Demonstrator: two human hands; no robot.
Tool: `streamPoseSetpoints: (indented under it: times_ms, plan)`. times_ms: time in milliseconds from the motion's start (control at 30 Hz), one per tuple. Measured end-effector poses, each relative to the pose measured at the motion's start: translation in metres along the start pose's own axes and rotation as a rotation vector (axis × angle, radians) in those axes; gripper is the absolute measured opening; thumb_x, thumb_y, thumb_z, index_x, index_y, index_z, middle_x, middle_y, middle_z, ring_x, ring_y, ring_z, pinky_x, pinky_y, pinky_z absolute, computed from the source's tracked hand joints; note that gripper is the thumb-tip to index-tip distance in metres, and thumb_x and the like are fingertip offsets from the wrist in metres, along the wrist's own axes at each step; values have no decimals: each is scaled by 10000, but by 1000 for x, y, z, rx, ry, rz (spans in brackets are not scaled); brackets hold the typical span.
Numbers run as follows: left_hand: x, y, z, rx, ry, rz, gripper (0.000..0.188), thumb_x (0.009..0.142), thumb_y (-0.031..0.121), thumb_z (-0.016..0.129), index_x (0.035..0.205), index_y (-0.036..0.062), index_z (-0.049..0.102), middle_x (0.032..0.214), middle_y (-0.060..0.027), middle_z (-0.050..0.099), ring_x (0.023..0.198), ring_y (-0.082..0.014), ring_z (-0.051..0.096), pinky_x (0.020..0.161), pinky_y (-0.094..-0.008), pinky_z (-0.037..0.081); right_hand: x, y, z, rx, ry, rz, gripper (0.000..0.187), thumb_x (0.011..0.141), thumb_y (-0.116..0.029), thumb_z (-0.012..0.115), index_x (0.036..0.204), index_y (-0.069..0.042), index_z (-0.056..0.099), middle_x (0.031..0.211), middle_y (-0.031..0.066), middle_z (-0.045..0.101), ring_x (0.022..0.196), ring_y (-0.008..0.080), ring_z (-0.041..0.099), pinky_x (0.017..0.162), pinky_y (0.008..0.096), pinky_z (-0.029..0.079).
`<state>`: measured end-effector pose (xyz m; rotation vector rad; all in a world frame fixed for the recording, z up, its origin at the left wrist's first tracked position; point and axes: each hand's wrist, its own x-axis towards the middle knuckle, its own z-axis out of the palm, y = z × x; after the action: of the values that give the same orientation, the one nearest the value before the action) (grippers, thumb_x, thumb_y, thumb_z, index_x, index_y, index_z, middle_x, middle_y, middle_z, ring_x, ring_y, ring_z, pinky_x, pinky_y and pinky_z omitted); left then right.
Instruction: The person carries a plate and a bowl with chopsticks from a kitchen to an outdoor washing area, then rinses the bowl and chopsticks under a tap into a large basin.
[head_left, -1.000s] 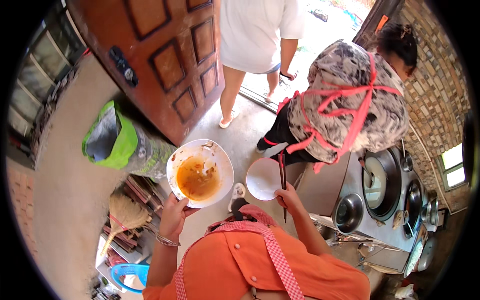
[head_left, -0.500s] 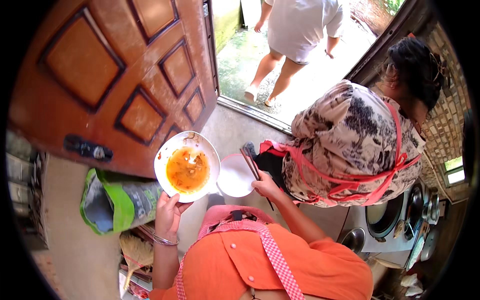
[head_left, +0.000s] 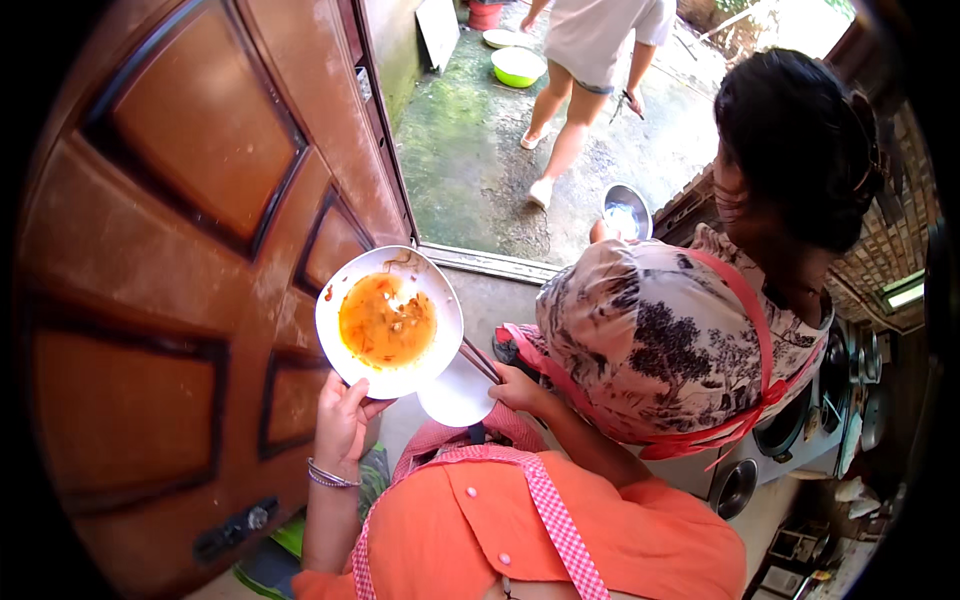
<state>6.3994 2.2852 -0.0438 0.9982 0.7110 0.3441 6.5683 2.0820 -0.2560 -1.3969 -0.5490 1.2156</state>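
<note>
My left hand (head_left: 343, 420) grips the near rim of a white dish (head_left: 446, 305), thumb on top. Orange, oily broth (head_left: 388, 322) with bits of food lies in it. To the right, my right hand (head_left: 522, 390) is closed around dark chopsticks (head_left: 480, 362) and the edge of a second white bowl (head_left: 456, 396). That bowl sits lower and is partly hidden behind the broth dish. Its inside looks plain white.
A brown panelled door (head_left: 200, 250) stands at my left, its sill (head_left: 490, 262) ahead. Close on my right, a person in a patterned shirt (head_left: 670, 340) holds a metal basin (head_left: 627, 210). Another person (head_left: 590, 60) walks outside near a green basin (head_left: 518, 66). A stove (head_left: 800, 440) is at right.
I have moved nearer the doorway, and the door fills more of the left side. The broth dish now overlaps the other bowl more. The neighbour's metal basin and the outdoor basins have come into view.
</note>
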Motion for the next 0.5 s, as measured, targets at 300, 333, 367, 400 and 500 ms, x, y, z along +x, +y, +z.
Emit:
streamPoseSetpoints:
  times_ms: [300, 333, 367, 400, 500]
  plan:
    - [25, 16, 40, -6, 10, -37, 380, 885, 23, 443, 1256, -14, 372, 1145, -154, 558, 965, -241, 619, 783, -378, 555, 22, 20, -12, 24, 20, -89, 491, 659, -40, 525, 1144, 34, 522, 955, 99, 621, 904, 170, 570, 798, 279, 431]
    - [28, 16, 41, -9, 10, -34, 379, 885, 24, 443, 1256, -16, 372, 1144, -154, 558, 964, -240, 619, 782, -378, 555, 26, 22, -16, -9, 9, -83, 490, 662, -42, 527, 1146, 34, 522, 957, 101, 621, 908, 171, 569, 801, 279, 430]
    - [31, 15, 39, -5, 13, -36, 379, 885, 24, 442, 1255, -17, 371, 1143, -153, 558, 964, -239, 619, 781, -376, 556, 30, 20, -17, -40, 2, -76, 489, 665, -45, 528, 1148, 34, 522, 959, 102, 621, 913, 172, 568, 804, 278, 429]
    - [33, 15, 35, -4, 21, -34, 379, 885, 23, 441, 1255, -18, 370, 1142, -152, 558, 964, -238, 619, 779, -373, 557, 31, 0, -14, -57, 1, -6, 489, 668, -40, 527, 1152, 31, 522, 965, 101, 621, 917, 170, 566, 806, 278, 429]
    - [51, 14, 24, -18, 27, -36, 380, 883, 20, 438, 1254, -20, 369, 1141, -152, 558, 962, -236, 620, 775, -368, 560, 37, -55, -10, -56, 18, 115, 491, 677, -26, 525, 1166, 23, 520, 989, 98, 619, 931, 166, 562, 817, 276, 427]
